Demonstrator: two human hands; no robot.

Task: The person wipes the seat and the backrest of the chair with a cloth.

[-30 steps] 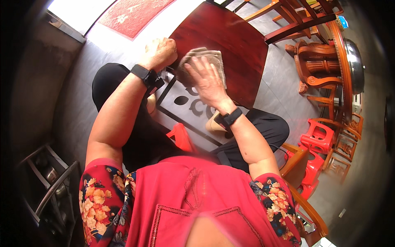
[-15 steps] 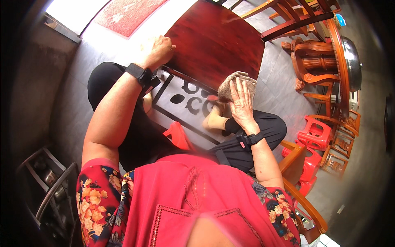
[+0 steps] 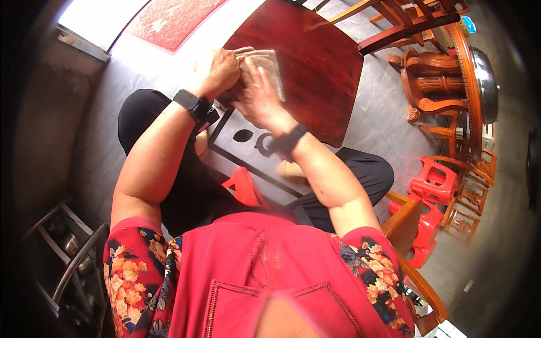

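Note:
In front of me is a wooden chair with a smooth, dark red-brown seat [image 3: 321,73]. My left hand [image 3: 217,73] is closed at the seat's left edge, its fingers curled; a dark strap circles that wrist. Right beside it, my right hand [image 3: 260,98] presses a folded grey-beige cloth [image 3: 271,63] onto the left part of the seat. The right fingers lie over the cloth and are slightly blurred. Part of the cloth is hidden behind both hands.
Dark-trousered knees flank the seat's near side, with a red plastic item [image 3: 245,187] between them. Right are red plastic stools [image 3: 434,180], carved wooden furniture [image 3: 437,84] and a wooden armrest [image 3: 403,219]. A metal rack [image 3: 70,253] stands lower left, a red mat [image 3: 172,22] upper left.
My right hand has slid the cloth from the seat's near right corner leftward and away, up beside my left hand. The left hand has stayed in place.

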